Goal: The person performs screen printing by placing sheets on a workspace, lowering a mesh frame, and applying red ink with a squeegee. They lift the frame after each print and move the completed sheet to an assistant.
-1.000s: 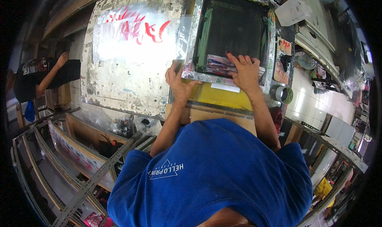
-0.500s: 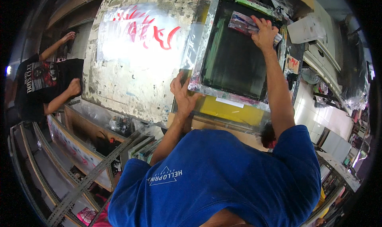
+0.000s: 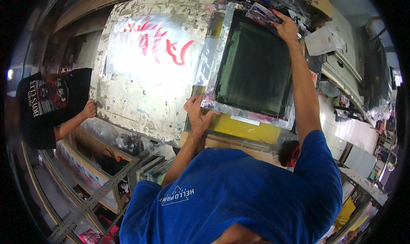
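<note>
A screen printing frame (image 3: 224, 45) with dark mesh and ink-stained edges lies in front of me, right of the middle. My right hand (image 3: 287, 29) reaches to its far end, fingers closed on an ink-smeared squeegee (image 3: 261, 16). The squeegee is tilted at the far edge of the mesh. At the frame's near left corner, my left hand (image 3: 197, 116) grips the rim, thumb along the near side. Under the frame shows a yellow surface (image 3: 250, 129) with a white strip on it.
Left of the frame, a paint-worn board (image 3: 141, 92) carries a shiny sheet (image 3: 128, 51) with red marks. A co-worker in a black shirt (image 3: 47, 103) stands at the far left. A metal rack (image 3: 98, 192) is at lower left; a white container (image 3: 323, 41) stands at right.
My right hand has carried the squeegee away from me, to the far end of the frame. My left hand stays at the corner. The co-worker's raised hand has gone from sight.
</note>
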The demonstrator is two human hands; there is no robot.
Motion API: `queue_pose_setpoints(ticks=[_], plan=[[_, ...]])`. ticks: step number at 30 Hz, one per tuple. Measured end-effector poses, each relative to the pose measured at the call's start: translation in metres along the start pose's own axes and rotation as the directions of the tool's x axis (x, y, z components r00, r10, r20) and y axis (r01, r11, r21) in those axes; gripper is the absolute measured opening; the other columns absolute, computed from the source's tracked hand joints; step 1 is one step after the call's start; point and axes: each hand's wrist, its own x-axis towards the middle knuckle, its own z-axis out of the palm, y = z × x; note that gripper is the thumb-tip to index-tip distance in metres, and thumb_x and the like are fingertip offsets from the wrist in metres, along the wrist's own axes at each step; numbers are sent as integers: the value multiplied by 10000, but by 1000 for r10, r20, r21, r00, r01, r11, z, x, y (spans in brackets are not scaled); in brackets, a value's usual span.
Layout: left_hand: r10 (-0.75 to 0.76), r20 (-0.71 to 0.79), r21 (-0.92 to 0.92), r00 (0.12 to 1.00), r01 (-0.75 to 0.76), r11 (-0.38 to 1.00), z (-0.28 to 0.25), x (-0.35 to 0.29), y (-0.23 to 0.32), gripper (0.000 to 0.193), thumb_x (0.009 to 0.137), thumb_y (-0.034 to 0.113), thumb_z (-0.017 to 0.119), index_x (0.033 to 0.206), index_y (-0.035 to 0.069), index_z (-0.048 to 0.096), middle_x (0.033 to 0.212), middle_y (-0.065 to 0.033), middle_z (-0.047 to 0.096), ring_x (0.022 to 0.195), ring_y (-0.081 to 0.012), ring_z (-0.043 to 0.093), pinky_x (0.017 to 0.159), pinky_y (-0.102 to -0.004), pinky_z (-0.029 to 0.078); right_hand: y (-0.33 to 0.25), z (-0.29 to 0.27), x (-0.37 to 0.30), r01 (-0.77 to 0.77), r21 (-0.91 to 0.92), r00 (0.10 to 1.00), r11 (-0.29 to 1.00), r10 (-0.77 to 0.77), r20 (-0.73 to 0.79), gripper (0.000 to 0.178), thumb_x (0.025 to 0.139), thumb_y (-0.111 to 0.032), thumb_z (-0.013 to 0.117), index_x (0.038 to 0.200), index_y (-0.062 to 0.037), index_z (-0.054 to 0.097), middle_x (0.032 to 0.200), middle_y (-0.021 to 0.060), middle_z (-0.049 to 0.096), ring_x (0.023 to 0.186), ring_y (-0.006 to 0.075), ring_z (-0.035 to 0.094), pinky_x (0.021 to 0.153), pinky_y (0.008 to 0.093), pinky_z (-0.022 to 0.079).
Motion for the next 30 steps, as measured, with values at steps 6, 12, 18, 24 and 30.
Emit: queue_pose_setpoints(ticks=[6, 12, 18, 24, 30], plan=[[7, -100, -95, 995, -17, 995, 5, -2, 2, 837, 592, 314, 910, 1300, -3, 595, 1144, -159, 576, 1113, -334, 477, 1003, -455, 341, -25, -28, -106, -39, 337, 996, 941, 10, 86, 553, 777, -71, 750, 1314, -142, 638, 1251, 140, 679, 1166, 247, 634, 986, 331, 462], [84, -200, -116, 976, -109, 987, -27, 49, 72, 739, 643, 192, 897, 1285, -14, 595, 1123, -146, 591, 1130, -324, 483, 993, -432, 372, -144, -124, -222, 129, -120, 992, 984, -127, 27, 510, 735, -100, 747, 1235, -183, 695, 1057, 107, 699, 961, 314, 651, 856, 407, 483], [81, -194, -517, 978, -172, 839, -45, 144, 119, 585, 786, 104, 793, 1309, -34, 569, 1088, -132, 626, 960, -232, 605, 890, -330, 467, -160, -165, -179, 413, -242, 821, 878, -474, -318, 467, 721, -238, 775, 1185, -236, 721, 943, 77, 666, 860, 300, 611, 781, 405, 456], [-87, -152, 280, 985, 127, 952, 6, 137, 18, 453, 839, 270, 763, 1206, 31, 646, 1024, -111, 663, 966, -303, 620, 838, -427, 489, -207, -215, -128, 373, -140, 855, 917, -398, -333, 416, 746, -211, 640, 1076, 24, 730, 878, 217, 730, 710, 297, 677, 673, 348, 527], [-201, -24, 441, 979, 191, 877, 31, 114, -7, 184, 796, 265, 753, 910, 122, 731, 977, -87, 669, 962, -315, 627, 768, -457, 496, -188, -225, -86, 286, -87, 896, 954, -299, -327, 449, 710, -214, 602, 1088, -11, 735, 897, 241, 719, 758, 332, 695, 717, 380, 535]])
